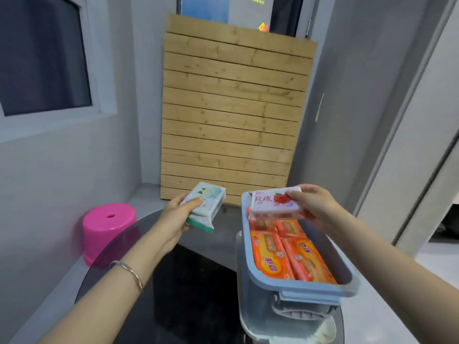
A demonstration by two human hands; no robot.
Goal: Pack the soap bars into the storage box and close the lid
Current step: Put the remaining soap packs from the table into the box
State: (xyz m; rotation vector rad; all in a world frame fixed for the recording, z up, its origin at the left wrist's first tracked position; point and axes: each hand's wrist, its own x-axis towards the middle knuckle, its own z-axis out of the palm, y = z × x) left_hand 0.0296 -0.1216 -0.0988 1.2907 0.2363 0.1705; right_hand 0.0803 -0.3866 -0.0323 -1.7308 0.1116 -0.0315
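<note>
A clear storage box with a blue rim point(248, 256) stands on the right of a round dark glass table point(193, 281). Several orange soap bars point(290, 254) lie packed inside it. My right hand point(313, 204) holds a white and pink soap bar with a red rose point(274, 203) over the box's far end. My left hand point(176, 214) grips a white and green soap bar point(205, 207) above the table, to the left of the box. No lid shows on the box.
A pink plastic stool point(108, 229) stands on the floor at the left, beyond the table's edge. A slatted wooden panel point(231, 115) leans against the wall behind the table. Grey walls close in on both sides.
</note>
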